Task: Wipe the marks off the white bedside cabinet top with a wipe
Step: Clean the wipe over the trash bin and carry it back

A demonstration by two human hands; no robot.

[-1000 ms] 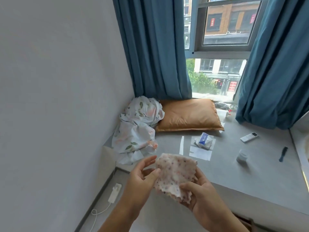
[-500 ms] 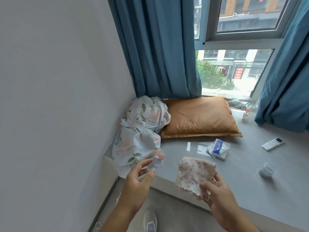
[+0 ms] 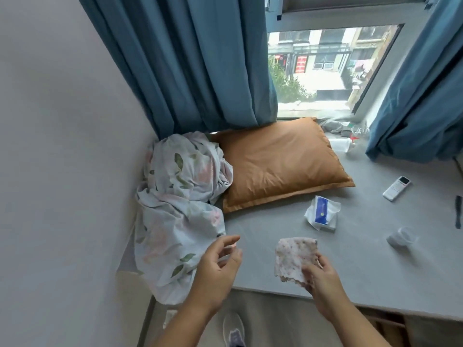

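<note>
A small white cloth wipe with a pink flower print point(image 3: 293, 259) hangs over the front of the grey ledge point(image 3: 363, 266). My right hand point(image 3: 318, 279) pinches its lower right corner. My left hand point(image 3: 218, 266) hovers to the left of the wipe with fingers spread and curled, holding nothing. The white bedside cabinet is not in view.
A crumpled floral sheet point(image 3: 180, 204) and an orange pillow point(image 3: 278, 164) lie at the back left of the ledge. A tissue pack point(image 3: 322, 212), a white remote point(image 3: 397, 187), a small clear cup point(image 3: 402, 237) and a dark comb point(image 3: 458, 211) sit to the right. My shoe point(image 3: 233, 329) stands on the floor below.
My left hand has let go of the wipe and moved apart from it. Only my right hand holds the wipe now. The view has tilted down toward the ledge.
</note>
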